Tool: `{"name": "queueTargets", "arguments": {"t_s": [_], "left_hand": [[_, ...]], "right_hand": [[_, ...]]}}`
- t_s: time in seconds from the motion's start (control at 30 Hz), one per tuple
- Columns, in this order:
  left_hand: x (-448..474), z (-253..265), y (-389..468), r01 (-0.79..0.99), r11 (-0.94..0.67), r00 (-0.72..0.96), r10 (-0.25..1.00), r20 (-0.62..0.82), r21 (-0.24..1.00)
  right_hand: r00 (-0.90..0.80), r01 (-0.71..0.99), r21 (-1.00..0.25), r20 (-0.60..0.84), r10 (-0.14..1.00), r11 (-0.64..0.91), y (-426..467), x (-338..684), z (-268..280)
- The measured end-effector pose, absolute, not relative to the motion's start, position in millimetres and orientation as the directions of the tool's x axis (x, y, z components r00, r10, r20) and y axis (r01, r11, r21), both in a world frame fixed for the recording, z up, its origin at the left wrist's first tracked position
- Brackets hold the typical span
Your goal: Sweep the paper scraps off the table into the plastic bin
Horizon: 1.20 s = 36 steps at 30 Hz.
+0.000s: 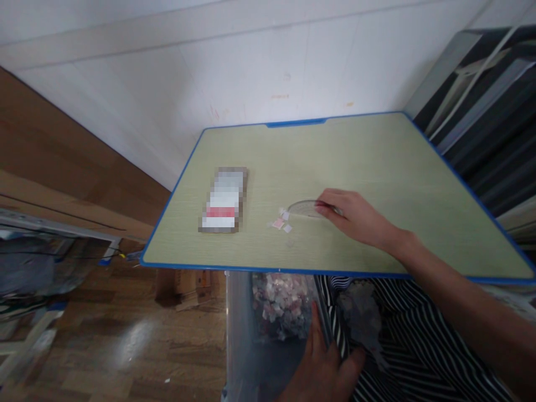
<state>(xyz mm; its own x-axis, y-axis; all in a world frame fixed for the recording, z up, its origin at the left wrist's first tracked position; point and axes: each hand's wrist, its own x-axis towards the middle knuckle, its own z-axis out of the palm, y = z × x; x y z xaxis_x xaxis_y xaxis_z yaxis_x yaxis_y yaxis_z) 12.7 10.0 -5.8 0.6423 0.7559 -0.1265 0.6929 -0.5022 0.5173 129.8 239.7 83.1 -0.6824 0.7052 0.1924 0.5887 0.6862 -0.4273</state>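
My right hand (349, 215) is above the middle of the table, pinching one end of a thin, grey, see-through curved piece (305, 207); its exact kind I cannot make out. At its left tip lie several small pale pink and white paper-like bits (278, 223). Below the table's front edge, my left hand (324, 363) has its fingers apart, by the rim of a clear plastic bin (243, 335). Inside the bin is a heap of similar pink and white bits (280, 301), apparently in clear plastic.
A blue-edged, pale green table (355, 151) stands against a white wall. On its left side lies a phone-shaped object (224, 195), blurred out. Cardboard (184, 287) sits on the wood floor to the left. Black-and-white striped cloth (419, 329) covers my lap.
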Motion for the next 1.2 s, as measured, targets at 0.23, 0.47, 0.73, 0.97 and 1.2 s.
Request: {"name": "queueTargets", "arguments": {"t_s": [0.23,0.47,0.73,0.97,1.2], "left_hand": [[13,-5,11,0.684,-0.505,0.646,0.755,-0.115,0.526],[12,-7,9,0.671,-0.507,0.661,0.740,-0.126,0.541],[11,-7,9,0.673,-0.506,0.668,0.729,-0.149,0.540],[10,-6,8,0.676,-0.488,0.661,0.733,-0.161,0.552],[12,-3,11,0.661,-0.506,0.668,0.733,-0.128,0.554]], "right_hand": [[-0.753,0.592,-0.275,0.149,0.641,0.758,242,133,95],[-0.766,0.602,-0.217,0.114,0.633,0.768,238,141,99],[-0.791,0.550,-0.252,0.151,0.593,0.796,225,128,100],[-0.743,0.623,-0.207,0.146,0.653,0.755,228,140,99],[-0.702,0.622,-0.324,0.172,0.691,0.713,227,164,104]]}}
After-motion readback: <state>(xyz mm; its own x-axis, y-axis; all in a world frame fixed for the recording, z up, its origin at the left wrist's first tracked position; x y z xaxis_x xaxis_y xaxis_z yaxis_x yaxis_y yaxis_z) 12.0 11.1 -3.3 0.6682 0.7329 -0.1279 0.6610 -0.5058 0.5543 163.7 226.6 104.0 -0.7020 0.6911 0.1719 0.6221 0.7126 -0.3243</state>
